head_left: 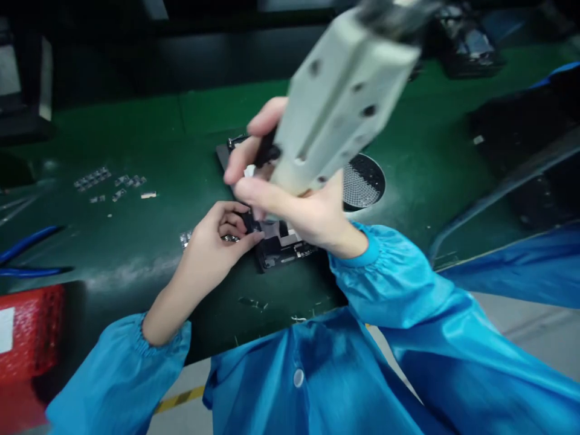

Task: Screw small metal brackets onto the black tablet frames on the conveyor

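Observation:
My right hand [312, 214] is wrapped around the lower end of a large pale grey electric screwdriver [344, 103], which tilts up and to the right. Its tip is hidden behind my fingers. Beneath it lies an opened black electronic device [281, 244] with grey and white inner parts showing. My left hand [215, 238] has its fingers curled, thumb and fingertips closed on the device's left edge. Small silvery parts [185, 239] lie partly under that hand. Just right of my right hand is a round black dish [383, 184] with a perforated, honeycomb-like surface.
Several small metal parts [93, 179] lie on the green mat [149, 145] to the left. Blue-handled pliers [31, 244] and a red bin [34, 326] are at the left edge. Dark equipment [534, 133] and a grey cable [498, 187] are on the right.

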A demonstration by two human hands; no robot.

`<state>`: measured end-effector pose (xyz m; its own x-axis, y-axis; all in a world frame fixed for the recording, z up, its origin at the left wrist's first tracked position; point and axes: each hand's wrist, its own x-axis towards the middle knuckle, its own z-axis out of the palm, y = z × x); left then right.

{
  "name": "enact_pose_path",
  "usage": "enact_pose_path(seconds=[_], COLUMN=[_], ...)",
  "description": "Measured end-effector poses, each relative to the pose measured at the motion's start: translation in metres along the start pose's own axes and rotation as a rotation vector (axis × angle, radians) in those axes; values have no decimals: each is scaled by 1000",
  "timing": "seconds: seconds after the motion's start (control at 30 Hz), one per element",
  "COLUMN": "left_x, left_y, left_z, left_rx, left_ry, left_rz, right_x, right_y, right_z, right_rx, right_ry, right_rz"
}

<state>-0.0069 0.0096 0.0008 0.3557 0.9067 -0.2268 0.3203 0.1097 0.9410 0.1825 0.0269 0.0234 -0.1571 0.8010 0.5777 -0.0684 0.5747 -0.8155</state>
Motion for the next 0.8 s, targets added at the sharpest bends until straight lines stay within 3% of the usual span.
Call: enact_pose_path(seconds=[0.1, 0.2, 0.3, 0.6, 0.8], left_x=[0, 3, 4, 2, 0], left_y=[-1, -4, -5, 2, 5], left_z=[-3, -6, -9, -14, -13], left_rx=[-1, 27, 44, 32, 32], left_ry=[-12, -37, -58, -44, -27], left_rz=[-28, -46, -64, -105, -141], right_x=[5, 7, 5, -4, -6], right_y=[-6, 0, 9, 49, 52], right_z=[-52, -105, -134, -129, -128], right_rx=[140, 40, -34, 6, 61], right_ry=[152, 310, 463, 522, 430], right_rz=[-122, -139, -137, -168, -165])
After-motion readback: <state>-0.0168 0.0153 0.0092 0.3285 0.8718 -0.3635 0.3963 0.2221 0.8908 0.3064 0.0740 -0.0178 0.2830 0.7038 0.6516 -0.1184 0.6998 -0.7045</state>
